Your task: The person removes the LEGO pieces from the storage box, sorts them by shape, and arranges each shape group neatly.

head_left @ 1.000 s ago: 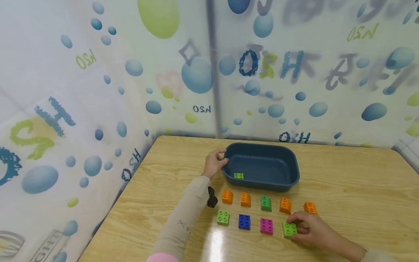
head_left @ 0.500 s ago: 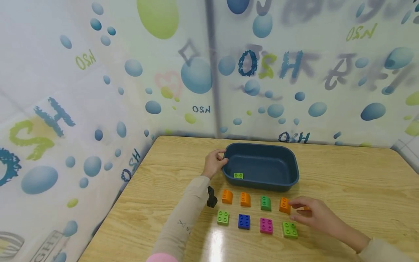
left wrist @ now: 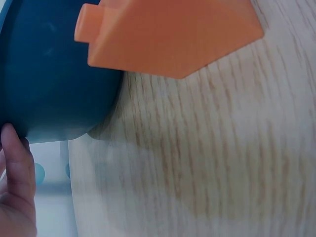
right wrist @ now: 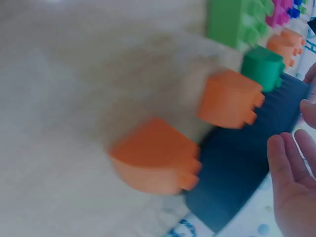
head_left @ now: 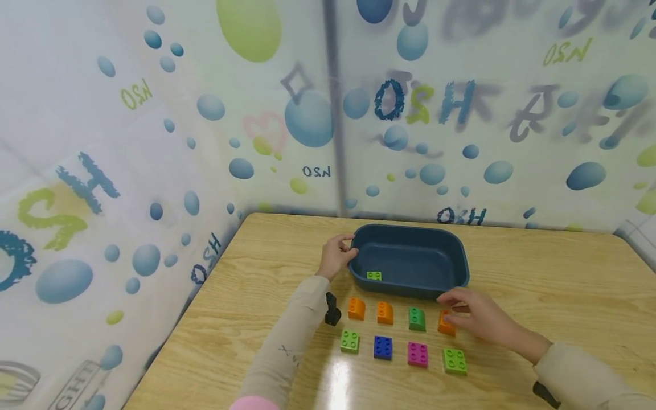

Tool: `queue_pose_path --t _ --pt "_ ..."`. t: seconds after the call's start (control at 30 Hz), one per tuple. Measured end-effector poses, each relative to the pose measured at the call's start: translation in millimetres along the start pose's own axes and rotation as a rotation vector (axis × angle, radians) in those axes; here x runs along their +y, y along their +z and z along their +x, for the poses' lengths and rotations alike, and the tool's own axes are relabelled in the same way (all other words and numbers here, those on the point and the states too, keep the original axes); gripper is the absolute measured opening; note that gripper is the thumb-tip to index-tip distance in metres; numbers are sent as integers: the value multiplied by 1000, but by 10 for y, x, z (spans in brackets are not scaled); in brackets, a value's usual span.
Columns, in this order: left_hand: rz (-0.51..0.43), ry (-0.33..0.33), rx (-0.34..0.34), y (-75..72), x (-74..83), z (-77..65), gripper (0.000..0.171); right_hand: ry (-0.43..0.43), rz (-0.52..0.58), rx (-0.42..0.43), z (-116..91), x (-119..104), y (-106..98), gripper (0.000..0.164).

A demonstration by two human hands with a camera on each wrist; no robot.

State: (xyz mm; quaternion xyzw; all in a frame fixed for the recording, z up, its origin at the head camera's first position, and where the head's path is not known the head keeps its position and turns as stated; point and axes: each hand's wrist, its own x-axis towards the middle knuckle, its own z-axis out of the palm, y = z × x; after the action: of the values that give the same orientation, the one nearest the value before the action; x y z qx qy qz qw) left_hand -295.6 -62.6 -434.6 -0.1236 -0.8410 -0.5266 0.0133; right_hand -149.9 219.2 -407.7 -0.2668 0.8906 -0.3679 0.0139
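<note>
My left hand (head_left: 335, 256) grips the left end of a dark blue plastic bin (head_left: 410, 289), fingertips and thumb at its rim. A lime green toy building brick (head_left: 374, 276) lies inside. My right hand (head_left: 482, 316) hovers over the right end of the brick rows, fingers spread and holding nothing, overlapping an orange curved brick (head_left: 446, 327). The right wrist view shows the right hand's fingers (right wrist: 281, 163) apart from two orange bricks, the nearer one (right wrist: 153, 160) blurred. In the head view that rightmost orange brick is hidden behind the hand.
The back row continues left with a green curved brick (head_left: 417, 320) and two orange ones. In front sit a lime brick (head_left: 454, 361), a magenta brick (head_left: 417, 354), a blue brick (head_left: 382, 347) and another lime brick (head_left: 349, 340). Patterned walls border the wooden table (head_left: 277, 245).
My right hand has let go of the right-hand lime brick in the front row and moved away toward the back row and the bin. My left hand stays at the bin.
</note>
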Motion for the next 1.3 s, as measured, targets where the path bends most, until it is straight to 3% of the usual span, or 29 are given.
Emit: queue_pose_path --t 0.2,0.33,0.6,1.3 --pt "-9 -11 1 -4 -20 -2 35 -98 -94 -14 363 -91 -43 22" --pt "-12 -12 -1 -7 -26 0 35 -119 -112 -44 622 -139 -2 20" --pt "11 10 13 -12 -8 33 34 -126 -43 -104 1095 -187 163 19" --pt "10 11 15 -10 1 4 33 -26 -114 -211 1465 18 411 28"
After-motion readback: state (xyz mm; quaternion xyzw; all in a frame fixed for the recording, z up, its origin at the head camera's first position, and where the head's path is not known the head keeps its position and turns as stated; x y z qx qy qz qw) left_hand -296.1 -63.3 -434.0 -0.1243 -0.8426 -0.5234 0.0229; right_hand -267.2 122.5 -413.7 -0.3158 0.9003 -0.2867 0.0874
